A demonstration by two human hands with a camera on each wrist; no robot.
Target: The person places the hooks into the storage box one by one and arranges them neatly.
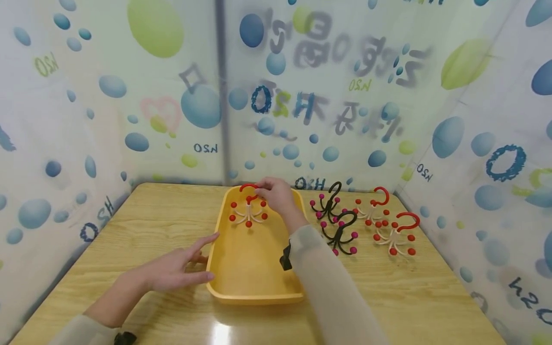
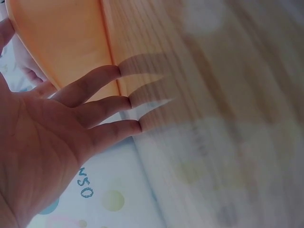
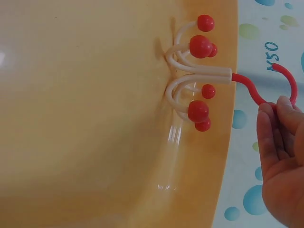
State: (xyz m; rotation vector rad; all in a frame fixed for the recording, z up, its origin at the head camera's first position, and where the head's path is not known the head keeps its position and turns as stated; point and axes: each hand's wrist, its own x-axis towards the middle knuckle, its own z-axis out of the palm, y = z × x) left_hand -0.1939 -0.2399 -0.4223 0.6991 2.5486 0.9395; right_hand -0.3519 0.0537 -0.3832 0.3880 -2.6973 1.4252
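While R fingers (image 3: 268,137) pinch hanger (image 3: 213,74) in tray (image 1: 254,268), L fingers (image 2: 90,85) apart at rim; sleeve (image 1: 332,282) across R edge, 4 hangers (image 1: 339,234) nr.

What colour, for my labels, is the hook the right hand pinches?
Red; the hook shows best in the right wrist view.

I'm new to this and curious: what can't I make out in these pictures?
Head: the yellow tray, its right wall partly behind the right sleeve.
Head: some grey wall writing, blurred.
Right wrist: the stretch of red hook behind the right grip.
Left wrist: much of the tray, cut off by the top edge.
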